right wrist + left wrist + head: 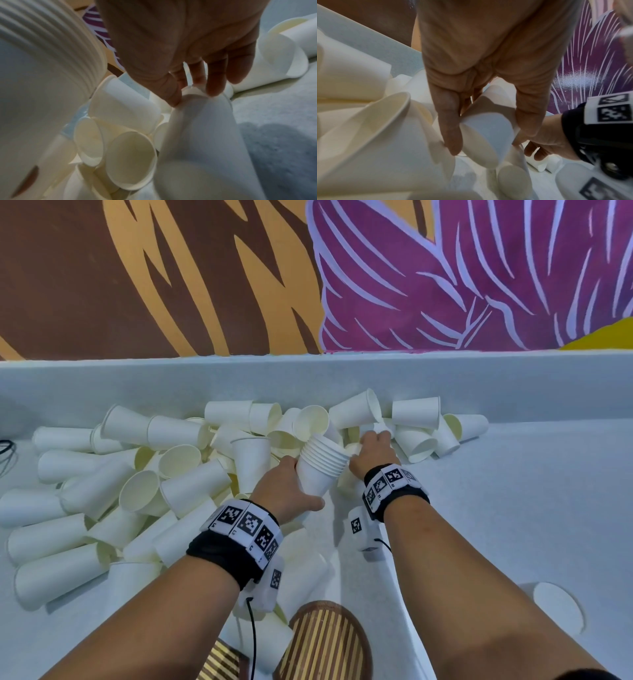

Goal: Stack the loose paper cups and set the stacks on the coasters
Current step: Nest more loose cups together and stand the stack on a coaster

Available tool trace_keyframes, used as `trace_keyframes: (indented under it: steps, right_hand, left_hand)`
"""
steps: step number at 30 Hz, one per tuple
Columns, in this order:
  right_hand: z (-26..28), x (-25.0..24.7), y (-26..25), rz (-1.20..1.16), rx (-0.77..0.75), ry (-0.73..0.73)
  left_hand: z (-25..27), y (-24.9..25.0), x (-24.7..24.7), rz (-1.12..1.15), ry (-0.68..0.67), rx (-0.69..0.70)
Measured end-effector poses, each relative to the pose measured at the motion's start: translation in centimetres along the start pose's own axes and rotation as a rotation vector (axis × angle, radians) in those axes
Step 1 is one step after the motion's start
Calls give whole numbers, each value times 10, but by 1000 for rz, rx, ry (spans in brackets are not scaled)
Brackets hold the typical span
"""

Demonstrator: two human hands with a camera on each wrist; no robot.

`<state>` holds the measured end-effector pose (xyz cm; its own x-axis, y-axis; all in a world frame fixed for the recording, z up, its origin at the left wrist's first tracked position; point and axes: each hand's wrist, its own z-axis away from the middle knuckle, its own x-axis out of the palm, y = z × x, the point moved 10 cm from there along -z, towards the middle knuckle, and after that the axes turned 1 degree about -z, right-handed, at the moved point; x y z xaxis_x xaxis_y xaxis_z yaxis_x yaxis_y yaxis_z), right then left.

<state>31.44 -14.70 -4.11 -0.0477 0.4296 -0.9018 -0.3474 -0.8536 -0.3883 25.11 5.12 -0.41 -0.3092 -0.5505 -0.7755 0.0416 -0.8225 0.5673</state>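
Left hand (286, 491) grips a nested stack of cups (320, 462) by its lower end, fingers and thumb curled round it; stack tilted, rims pointing far-right, held above the pile. Right hand (373, 450) just right of the stack, thumb and fingers pinching the rim of a single cup (202, 121) at the pile's edge. Loose cups (144, 474) lie heaped across the white surface (513, 491), mostly left and far. Two striped coasters, one round (325, 642), one at the near edge (222, 662), sit near, between the forearms.
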Motion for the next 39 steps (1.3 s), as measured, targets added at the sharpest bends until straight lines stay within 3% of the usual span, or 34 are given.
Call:
trace_keyframes:
  steps: [4,12,15,19,23,26,28,34,39]
  right_hand:
    - [13,-10,1,20,-46,-82]
    - [64,-126,-30,-110,-238,331]
    - [88,-147,-52,-107,-331,404]
    - [113,-137,-78,-147,-441,342]
    - [125,-106,-89,-281,-485,153]
    - [119,-98,-71,-453,-386,137]
    - [114,-92,-53,-363,-313,146]
    - [113,-35,-9,48,-122,-71]
    - [119,-5,8,-47,-60,-156]
  left_hand:
    - [4,0,-1,9,-10,-17]
    - [25,6,1,39,-69,-54]
    - [34,7,-1,1,-84,-59]
    - [43,3,-8,8,-53,-75]
    - [50,-6,-15,9,-21,-114]
    - [57,-12,-20,44,-9,-131]
    - [60,-15,-20,66,-10,-138]
    - [65,-17,-22,68,-6,-129]
    - [69,-16,-16,62,-21,-124]
